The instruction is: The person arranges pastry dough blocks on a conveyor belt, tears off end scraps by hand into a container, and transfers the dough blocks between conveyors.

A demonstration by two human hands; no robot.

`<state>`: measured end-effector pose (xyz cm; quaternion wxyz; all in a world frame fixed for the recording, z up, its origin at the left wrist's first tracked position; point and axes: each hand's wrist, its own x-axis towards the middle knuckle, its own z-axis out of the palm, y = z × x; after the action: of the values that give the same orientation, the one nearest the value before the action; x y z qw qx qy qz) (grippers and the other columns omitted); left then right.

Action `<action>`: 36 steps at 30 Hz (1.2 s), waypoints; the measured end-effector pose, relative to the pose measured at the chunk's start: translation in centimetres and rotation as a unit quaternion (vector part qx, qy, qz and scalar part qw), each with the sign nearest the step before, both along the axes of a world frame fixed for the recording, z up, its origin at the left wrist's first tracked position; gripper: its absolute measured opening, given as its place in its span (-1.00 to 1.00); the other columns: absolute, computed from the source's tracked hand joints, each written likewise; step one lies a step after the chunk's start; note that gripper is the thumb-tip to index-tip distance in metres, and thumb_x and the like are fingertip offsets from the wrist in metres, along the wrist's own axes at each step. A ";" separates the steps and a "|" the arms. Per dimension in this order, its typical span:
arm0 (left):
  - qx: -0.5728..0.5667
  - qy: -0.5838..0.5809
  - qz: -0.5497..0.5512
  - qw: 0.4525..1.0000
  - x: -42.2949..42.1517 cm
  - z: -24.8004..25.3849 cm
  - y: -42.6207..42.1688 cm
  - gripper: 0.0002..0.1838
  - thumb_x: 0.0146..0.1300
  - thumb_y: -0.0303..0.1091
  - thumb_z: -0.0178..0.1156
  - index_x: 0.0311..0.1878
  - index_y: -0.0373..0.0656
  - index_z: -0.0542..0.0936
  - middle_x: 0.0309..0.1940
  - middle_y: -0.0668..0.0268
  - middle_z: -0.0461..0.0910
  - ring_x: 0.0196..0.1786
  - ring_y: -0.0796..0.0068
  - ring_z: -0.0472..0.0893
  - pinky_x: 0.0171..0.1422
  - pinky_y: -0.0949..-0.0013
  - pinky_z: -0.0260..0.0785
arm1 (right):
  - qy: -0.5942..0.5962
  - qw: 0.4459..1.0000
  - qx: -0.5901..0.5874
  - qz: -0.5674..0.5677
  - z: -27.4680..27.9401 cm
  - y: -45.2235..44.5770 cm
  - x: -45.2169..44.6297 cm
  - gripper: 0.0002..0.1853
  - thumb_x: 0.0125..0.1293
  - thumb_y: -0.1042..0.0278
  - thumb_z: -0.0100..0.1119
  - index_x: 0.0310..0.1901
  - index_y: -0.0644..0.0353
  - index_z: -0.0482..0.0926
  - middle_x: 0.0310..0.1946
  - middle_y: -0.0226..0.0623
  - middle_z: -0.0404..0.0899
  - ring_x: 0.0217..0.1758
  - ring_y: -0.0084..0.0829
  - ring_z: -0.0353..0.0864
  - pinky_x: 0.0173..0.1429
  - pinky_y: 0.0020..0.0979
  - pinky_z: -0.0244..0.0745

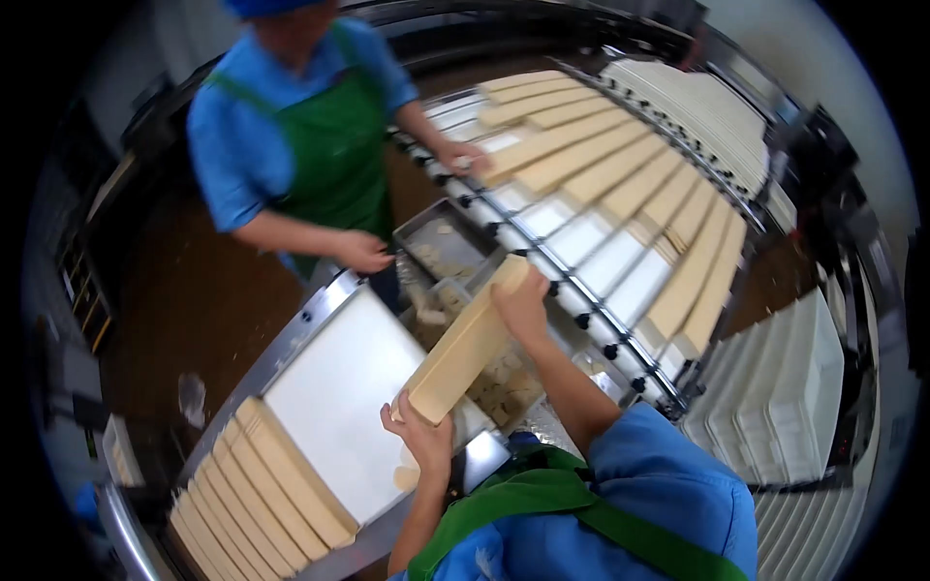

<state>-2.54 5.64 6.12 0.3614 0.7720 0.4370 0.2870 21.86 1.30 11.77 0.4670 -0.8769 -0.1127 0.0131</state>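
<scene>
A long pale-yellow bar (pixel 463 341), smooth-sided and rectangular, is held at a slant between both my hands. My left hand (pixel 426 443) is closed around its lower end, over the edge of a white board (pixel 334 363). The upper end is gripped by my right hand (pixel 521 308), close to the rail of the slatted conveyor (pixel 601 254). Similar bars (pixel 620 169) lie in rows on that conveyor. More of them (pixel 291 474) stand side by side at the lower left of the board. Small round pale pieces (pixel 405 476) lie near my left wrist.
Across from me a co-worker in a green apron (pixel 334 145) has one hand (pixel 463 157) at the conveyor and the other (pixel 363 252) near the board. Metal bins (pixel 441 221) with pale scraps sit below the bar. Stacked white trays (pixel 775 397) stand at the right.
</scene>
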 end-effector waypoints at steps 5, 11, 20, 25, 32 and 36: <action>0.064 -0.068 -0.195 0.976 8.6 4.8 -4.6 -0.22 -0.05 -0.44 0.36 0.29 -0.21 0.26 0.25 -0.07 0.13 0.31 -0.09 0.19 0.35 0.08 0.16 | 0.028 0.983 -0.090 -0.159 1.6 -13.8 8.6 -0.21 0.13 -0.13 0.14 0.25 0.23 0.16 0.18 0.15 0.22 0.09 0.20 0.44 0.17 0.03 0.36; 0.022 -0.094 -0.381 0.919 14.9 6.9 -10.1 -0.21 0.00 -0.39 0.43 0.31 -0.19 0.27 0.25 0.02 0.17 0.05 0.18 0.50 0.06 0.27 0.45 | 0.070 0.922 -0.367 -0.097 0.1 -24.3 19.2 -0.32 0.26 -0.21 -0.20 0.11 0.25 0.49 0.12 0.08 0.47 0.29 0.07 0.27 0.32 0.08 0.06; -0.020 -0.079 -0.418 0.905 20.9 5.9 -14.5 -0.23 0.01 -0.36 0.45 0.29 -0.11 0.29 0.21 0.07 0.15 -0.04 0.22 0.52 -0.03 0.31 0.51 | 0.096 0.913 -0.394 -0.054 -1.5 -26.8 28.8 -0.31 0.33 -0.10 -0.38 0.19 0.32 0.43 0.24 0.05 0.38 0.37 0.06 0.18 0.40 0.04 -0.06; -0.019 -0.004 -0.411 0.911 23.1 6.1 -15.6 -0.28 0.08 -0.30 0.39 0.29 -0.11 0.29 0.21 0.02 0.17 -0.05 0.13 0.51 0.02 0.20 0.45 | 0.031 0.920 -0.379 -0.098 -3.2 -28.0 31.0 -0.32 0.32 -0.08 -0.37 0.19 0.34 0.42 0.41 0.03 0.11 0.42 -0.04 0.15 0.43 -0.03 -0.09; -0.038 0.015 -0.424 0.905 26.1 4.8 -17.2 -0.28 0.10 -0.31 0.39 0.31 -0.11 0.27 0.23 -0.04 0.10 0.06 0.03 0.44 0.10 0.21 0.38 | -0.039 0.914 -0.383 -0.125 -3.2 -29.0 31.6 -0.45 0.36 0.02 -0.26 0.13 0.30 0.47 0.33 -0.06 0.23 0.35 -0.11 0.20 0.37 -0.03 -0.02; 0.005 0.019 -0.417 0.909 26.9 4.4 -17.9 -0.27 0.10 -0.32 0.38 0.32 -0.11 0.26 0.26 -0.10 0.06 0.06 -0.07 0.43 0.13 0.17 0.37 | -0.107 0.904 -0.391 -0.134 -4.0 -29.8 32.2 -0.49 0.36 -0.01 -0.18 0.09 0.25 0.48 0.14 -0.10 0.43 0.20 -0.12 0.34 0.25 0.02 0.11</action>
<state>24.40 -12.21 10.55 0.4357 0.8911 0.0810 0.0977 54.08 -28.47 7.76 0.0691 -0.9921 -0.0296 -0.1005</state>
